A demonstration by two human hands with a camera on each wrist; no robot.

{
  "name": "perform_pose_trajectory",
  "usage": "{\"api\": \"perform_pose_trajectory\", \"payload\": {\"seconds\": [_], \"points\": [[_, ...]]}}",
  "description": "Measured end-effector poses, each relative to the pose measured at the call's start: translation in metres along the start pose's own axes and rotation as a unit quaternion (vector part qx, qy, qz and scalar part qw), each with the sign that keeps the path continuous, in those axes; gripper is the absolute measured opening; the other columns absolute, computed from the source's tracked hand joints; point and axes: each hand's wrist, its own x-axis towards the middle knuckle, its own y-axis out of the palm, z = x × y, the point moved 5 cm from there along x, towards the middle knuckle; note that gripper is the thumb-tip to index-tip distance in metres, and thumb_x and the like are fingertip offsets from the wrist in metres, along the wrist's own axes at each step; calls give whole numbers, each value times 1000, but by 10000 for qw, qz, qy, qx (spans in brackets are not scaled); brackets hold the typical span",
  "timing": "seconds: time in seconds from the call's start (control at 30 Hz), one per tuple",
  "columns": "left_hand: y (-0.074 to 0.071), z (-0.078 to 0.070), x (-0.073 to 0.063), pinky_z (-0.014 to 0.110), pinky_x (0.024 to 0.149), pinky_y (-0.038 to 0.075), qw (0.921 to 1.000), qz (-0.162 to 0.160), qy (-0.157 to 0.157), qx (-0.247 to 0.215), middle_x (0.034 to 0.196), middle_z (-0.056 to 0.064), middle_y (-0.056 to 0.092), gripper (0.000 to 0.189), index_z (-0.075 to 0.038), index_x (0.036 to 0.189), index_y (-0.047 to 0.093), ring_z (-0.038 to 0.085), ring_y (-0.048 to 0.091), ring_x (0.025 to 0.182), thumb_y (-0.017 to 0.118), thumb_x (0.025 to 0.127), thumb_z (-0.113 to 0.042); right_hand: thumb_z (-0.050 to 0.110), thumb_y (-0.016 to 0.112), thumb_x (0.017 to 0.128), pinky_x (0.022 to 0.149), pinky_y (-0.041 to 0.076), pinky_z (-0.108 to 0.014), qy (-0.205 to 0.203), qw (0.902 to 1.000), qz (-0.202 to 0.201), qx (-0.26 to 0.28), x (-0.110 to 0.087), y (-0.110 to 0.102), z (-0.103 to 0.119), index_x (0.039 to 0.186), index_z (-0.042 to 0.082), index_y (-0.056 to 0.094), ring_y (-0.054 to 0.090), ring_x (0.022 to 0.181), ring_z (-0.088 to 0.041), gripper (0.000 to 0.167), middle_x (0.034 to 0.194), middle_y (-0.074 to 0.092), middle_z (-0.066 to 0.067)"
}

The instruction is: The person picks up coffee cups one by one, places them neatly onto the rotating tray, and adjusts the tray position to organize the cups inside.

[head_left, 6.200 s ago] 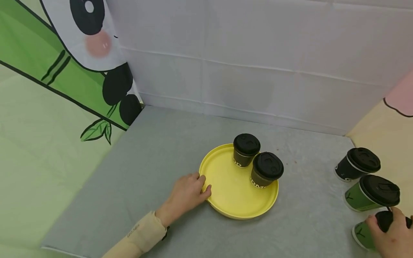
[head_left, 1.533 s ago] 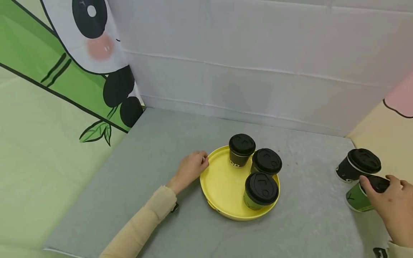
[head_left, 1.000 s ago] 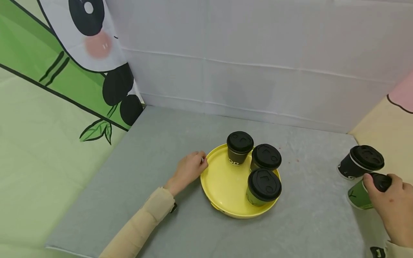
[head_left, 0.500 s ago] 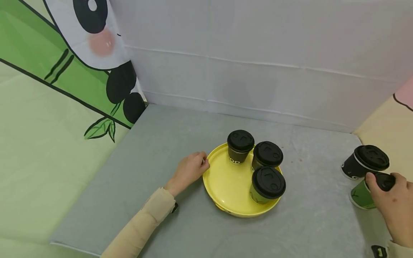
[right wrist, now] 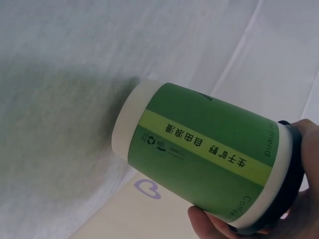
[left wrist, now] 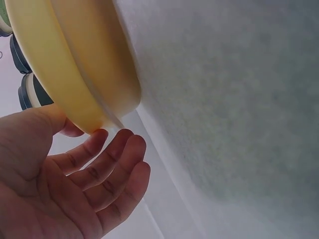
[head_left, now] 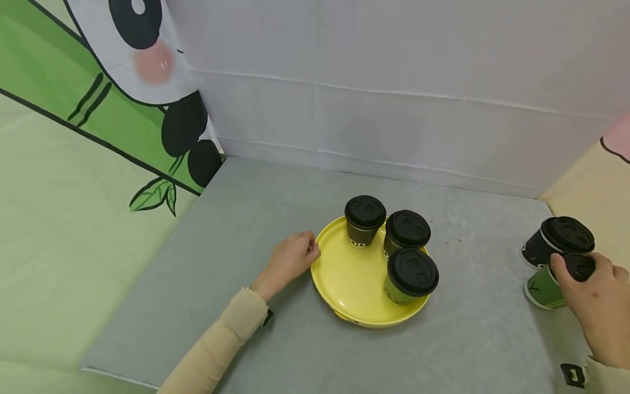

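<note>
My right hand [head_left: 593, 301] grips a green paper coffee cup [right wrist: 199, 154] around its black lid, fingers and thumb on opposite sides. The cup's white base is close over the table, a shadow beside it in the right wrist view. My left hand [head_left: 290, 260] pinches the left rim of a round yellow tray [head_left: 344, 284], thumb over the edge and fingertips under it in the left wrist view. On the tray stand two dark cups, one at the back [head_left: 364, 219] and one at the right [head_left: 407, 230], and a green cup [head_left: 412, 276] in front, all lidded.
A black lidded cup [head_left: 558, 241] stands at the table's right side, just behind the gripped green cup. The grey table [head_left: 275, 339] meets a white cloth wall [head_left: 384, 109] at the back and printed cloths at both sides.
A green cup from the front right now stands on the tray. My right hand went to the other green cup, which has just shifted slightly left. My left hand moved farther back along the rim.
</note>
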Motion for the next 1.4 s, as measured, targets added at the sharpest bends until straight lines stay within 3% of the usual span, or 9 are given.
{"api": "perform_pose_trajectory", "payload": {"seconds": [0.53,0.87,1.1,1.4], "points": [[1,-7,-9,25,49,31,10000,29,-77,42,62,-3,42,26,-16,71,47,9,38,53,60,94,-14,59,46,97,95,35,-73,-329,9994,108,2,8,6,12,149,-11,29,39,120,-65,89,143,30,-46],[4,-11,-16,25,47,31,9998,87,-191,-30,60,-5,45,31,-17,68,46,9,41,51,60,95,-19,57,47,98,89,37,-73,-644,9978,168,6,12,10,24,147,-13,31,40,115,-66,87,137,31,-49],[5,-16,-21,24,47,28,9996,190,-191,-16,59,-5,41,32,-16,68,45,9,37,50,59,96,-20,56,49,98,89,36,-72,-893,9955,316,62,4,13,37,145,-13,33,41,114,-64,86,133,33,-49],[7,-18,-24,24,47,26,9984,448,-315,-101,57,-6,39,34,-16,67,45,7,35,48,58,98,-22,51,55,97,86,36,-72,-1511,9878,238,285,-9,15,58,143,-12,39,42,113,-64,80,136,36,-46]]}}
